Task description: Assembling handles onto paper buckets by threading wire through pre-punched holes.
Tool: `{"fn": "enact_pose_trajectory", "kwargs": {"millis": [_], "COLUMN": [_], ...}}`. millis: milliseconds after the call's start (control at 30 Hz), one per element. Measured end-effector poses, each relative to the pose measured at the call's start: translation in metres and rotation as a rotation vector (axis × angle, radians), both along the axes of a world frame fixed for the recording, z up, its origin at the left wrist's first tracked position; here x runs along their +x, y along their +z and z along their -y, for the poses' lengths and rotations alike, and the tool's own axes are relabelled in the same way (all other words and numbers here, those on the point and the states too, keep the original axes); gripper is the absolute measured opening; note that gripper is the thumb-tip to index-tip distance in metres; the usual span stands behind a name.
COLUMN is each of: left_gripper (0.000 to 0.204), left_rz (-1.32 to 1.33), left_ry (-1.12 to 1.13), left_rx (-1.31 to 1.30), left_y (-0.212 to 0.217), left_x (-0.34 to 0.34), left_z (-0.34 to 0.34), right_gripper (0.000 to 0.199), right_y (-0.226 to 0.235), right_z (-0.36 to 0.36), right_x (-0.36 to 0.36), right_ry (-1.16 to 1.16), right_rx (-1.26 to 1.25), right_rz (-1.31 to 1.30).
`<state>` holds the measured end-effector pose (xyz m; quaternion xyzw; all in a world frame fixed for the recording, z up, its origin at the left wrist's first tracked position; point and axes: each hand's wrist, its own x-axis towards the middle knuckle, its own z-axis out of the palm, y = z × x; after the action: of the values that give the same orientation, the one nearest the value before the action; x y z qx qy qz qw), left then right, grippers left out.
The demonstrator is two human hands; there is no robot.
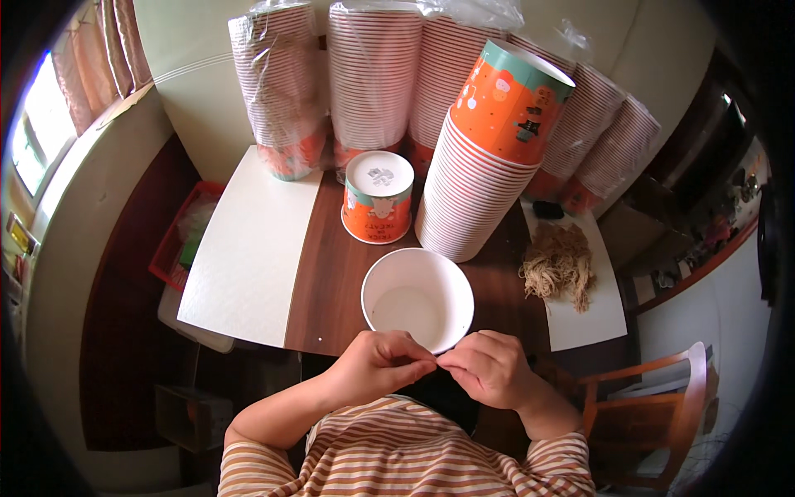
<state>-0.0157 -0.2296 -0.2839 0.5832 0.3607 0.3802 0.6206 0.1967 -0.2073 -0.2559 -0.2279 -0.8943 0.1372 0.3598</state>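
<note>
A white-lined paper bucket (454, 291) stands with its mouth up at the near edge of the table. My left hand (383, 363) and my right hand (490, 369) meet at its near rim, thumbs and forefingers pinched together. What the fingertips hold is too small to make out. Behind the bucket leans a tall nested stack of paper buckets (476, 195), its top one orange and teal. To the left of that stack, another orange bucket (378, 217) rests upside down. A bundle of tan strings (559, 261) lies on the right side of the table.
Several plastic-wrapped bucket stacks (374, 79) line the back of the table (319, 286). A small black object (547, 209) sits behind the strings. A red basket (192, 217) is beyond the left edge, and a wooden chair (646, 414) stands at the lower right.
</note>
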Motion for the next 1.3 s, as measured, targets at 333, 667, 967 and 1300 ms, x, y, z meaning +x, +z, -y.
{"fn": "enact_pose_trajectory", "kwargs": {"millis": [333,667,967,1300], "left_gripper": [0.008,0.029,0.026,0.014], "left_rz": [-0.146,-0.593,-0.829,-0.55], "left_ry": [0.066,0.241,0.276,0.487], "left_rx": [0.417,1.332,1.559,0.685], "left_y": [0.016,0.015,0.016,-0.045], "left_x": [-0.001,-0.02,-0.041,-0.069], "left_z": [0.011,0.006,-0.006,-0.08], "right_gripper": [0.016,0.022,0.005,0.015], "right_y": [0.007,0.009,0.011,-0.062], "right_z": [0.01,-0.006,-0.027,-0.097], "right_x": [0.003,-0.024,-0.047,-0.077], "right_ry": [-0.046,0.0,0.07,-0.2], "right_rx": [0.287,0.152,-0.578,-0.866], "right_rz": [0.176,0.052,-0.017,-0.094]}}
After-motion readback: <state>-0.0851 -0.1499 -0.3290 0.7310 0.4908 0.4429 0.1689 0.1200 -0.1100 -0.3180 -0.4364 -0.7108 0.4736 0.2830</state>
